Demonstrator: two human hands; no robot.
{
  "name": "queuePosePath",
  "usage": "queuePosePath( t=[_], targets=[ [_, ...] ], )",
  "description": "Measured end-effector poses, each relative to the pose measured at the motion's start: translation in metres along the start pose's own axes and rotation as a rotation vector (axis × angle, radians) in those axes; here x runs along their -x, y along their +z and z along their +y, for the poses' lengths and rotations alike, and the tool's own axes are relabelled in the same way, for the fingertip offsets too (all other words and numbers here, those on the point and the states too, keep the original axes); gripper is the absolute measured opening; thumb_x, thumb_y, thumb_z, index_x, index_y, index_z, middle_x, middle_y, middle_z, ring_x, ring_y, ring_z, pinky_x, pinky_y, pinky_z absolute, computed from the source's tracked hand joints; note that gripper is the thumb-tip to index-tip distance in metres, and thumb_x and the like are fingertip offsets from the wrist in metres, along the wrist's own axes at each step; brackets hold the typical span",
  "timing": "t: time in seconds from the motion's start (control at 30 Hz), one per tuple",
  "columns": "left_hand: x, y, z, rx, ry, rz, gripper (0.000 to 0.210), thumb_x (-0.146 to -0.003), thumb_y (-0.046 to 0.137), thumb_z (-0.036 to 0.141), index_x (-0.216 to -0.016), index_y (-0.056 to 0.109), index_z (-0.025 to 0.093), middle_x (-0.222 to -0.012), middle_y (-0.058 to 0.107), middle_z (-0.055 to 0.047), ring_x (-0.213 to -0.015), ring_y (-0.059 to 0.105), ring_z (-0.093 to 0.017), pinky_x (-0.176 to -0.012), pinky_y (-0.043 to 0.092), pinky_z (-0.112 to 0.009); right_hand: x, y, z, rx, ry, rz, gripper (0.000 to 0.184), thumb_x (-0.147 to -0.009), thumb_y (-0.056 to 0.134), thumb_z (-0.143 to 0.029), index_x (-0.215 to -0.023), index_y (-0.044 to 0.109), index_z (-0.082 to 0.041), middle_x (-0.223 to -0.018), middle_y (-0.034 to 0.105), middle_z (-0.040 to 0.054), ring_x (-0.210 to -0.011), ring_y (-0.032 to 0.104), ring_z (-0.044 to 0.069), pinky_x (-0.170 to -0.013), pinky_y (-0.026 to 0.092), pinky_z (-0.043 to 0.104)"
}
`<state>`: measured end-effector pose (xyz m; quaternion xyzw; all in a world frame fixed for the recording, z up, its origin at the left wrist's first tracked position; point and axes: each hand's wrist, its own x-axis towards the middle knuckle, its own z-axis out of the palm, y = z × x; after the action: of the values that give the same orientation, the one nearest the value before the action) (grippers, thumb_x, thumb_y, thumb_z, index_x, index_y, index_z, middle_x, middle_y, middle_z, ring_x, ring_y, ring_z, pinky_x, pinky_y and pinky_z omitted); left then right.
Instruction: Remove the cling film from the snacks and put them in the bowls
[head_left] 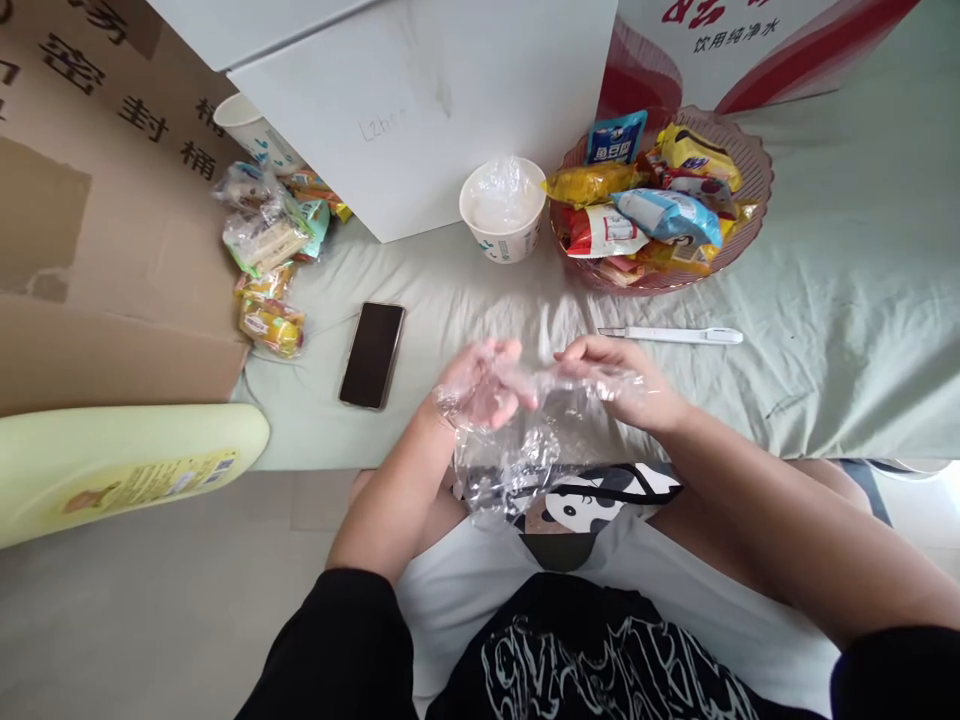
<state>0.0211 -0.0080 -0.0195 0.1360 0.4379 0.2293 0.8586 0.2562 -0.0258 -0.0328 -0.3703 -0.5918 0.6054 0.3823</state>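
Thin clear plastic film (517, 450), crumpled and shiny, stretches between my two hands and hangs down over my lap. My left hand (480, 385) is partly wrapped in it, with its fingers curled on the film; they are slightly blurred. Film also covers part of my right hand (619, 380), whose thumb and fingers close on its edge. Whether the film is a bag, a glove or a loose sheet I cannot tell. Just beyond my right hand lies a white utility knife (682, 335), its blade pointing left. A black phone (372, 355) rests to the left of my left hand.
A paper cup (504, 240) with clear plastic inside stands near a pink ribbed bowl (757, 215) of wrapped snacks (667, 215). More packaged snacks (270, 240) lie by a cardboard box (135, 250). A white box (420, 110) stands behind; a pale green bottle (135, 465) is at left.
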Motion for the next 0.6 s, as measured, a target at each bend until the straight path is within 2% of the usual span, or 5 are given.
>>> queuePosePath(
  t=[0.13, 0.27, 0.4, 0.47, 0.6],
  targets=[
    [0.008, -0.009, 0.015, 0.062, 0.385, 0.070, 0.066, -0.083, 0.057, 0.081, -0.099, 0.068, 0.018, -0.090, 0.079, -0.013, -0.061, 0.073, -0.019, -0.046, 0.051, -0.024, 0.001, -0.001, -0.008, -0.192, 0.139, 0.315, 0.041, -0.085, 0.076, -0.059, -0.076, 0.058, -0.024, -0.053, 0.062, -0.0039, -0.046, 0.059, 0.013, -0.050, 0.052, 0.027],
    [0.012, -0.013, 0.012, -0.093, 0.457, 0.068, 0.066, -0.061, 0.095, 0.045, -0.116, 0.070, 0.018, -0.122, 0.076, -0.016, -0.090, 0.079, -0.028, -0.059, 0.059, -0.026, -0.003, -0.005, -0.008, -0.187, 0.197, 0.476, 0.037, -0.082, 0.080, -0.052, -0.077, 0.057, -0.024, -0.044, 0.052, -0.0077, -0.033, 0.039, 0.008, -0.036, 0.036, 0.023],
    [0.009, -0.021, 0.008, -0.167, 0.542, 0.336, 0.025, -0.074, 0.085, 0.034, -0.083, 0.073, 0.014, -0.082, 0.079, -0.010, -0.048, 0.064, -0.010, -0.035, 0.031, -0.015, 0.000, -0.014, -0.011, -0.209, 0.225, 0.509, 0.034, -0.081, 0.081, -0.050, -0.080, 0.062, -0.022, -0.042, 0.046, -0.0089, -0.033, 0.034, 0.007, -0.034, 0.030, 0.022],
    [0.012, -0.028, 0.012, -0.150, 0.565, 0.421, 0.026, -0.081, 0.077, 0.037, -0.072, 0.071, 0.014, -0.061, 0.071, -0.005, -0.033, 0.046, -0.004, -0.031, 0.018, -0.016, 0.004, -0.020, -0.015, -0.232, 0.217, 0.517, 0.033, -0.080, 0.081, -0.050, -0.087, 0.065, -0.023, -0.042, 0.045, -0.0095, -0.033, 0.033, 0.007, -0.034, 0.026, 0.022],
    [0.021, -0.033, 0.023, -0.003, 0.617, 0.413, 0.031, -0.086, 0.071, 0.045, -0.077, 0.072, 0.014, -0.058, 0.068, -0.002, -0.035, 0.048, -0.005, -0.033, 0.031, -0.016, 0.008, -0.031, -0.020, -0.291, 0.164, 0.578, 0.033, -0.078, 0.082, -0.046, -0.099, 0.065, -0.026, -0.042, 0.046, -0.0113, -0.032, 0.027, 0.007, -0.035, 0.024, 0.022]
  ],
)
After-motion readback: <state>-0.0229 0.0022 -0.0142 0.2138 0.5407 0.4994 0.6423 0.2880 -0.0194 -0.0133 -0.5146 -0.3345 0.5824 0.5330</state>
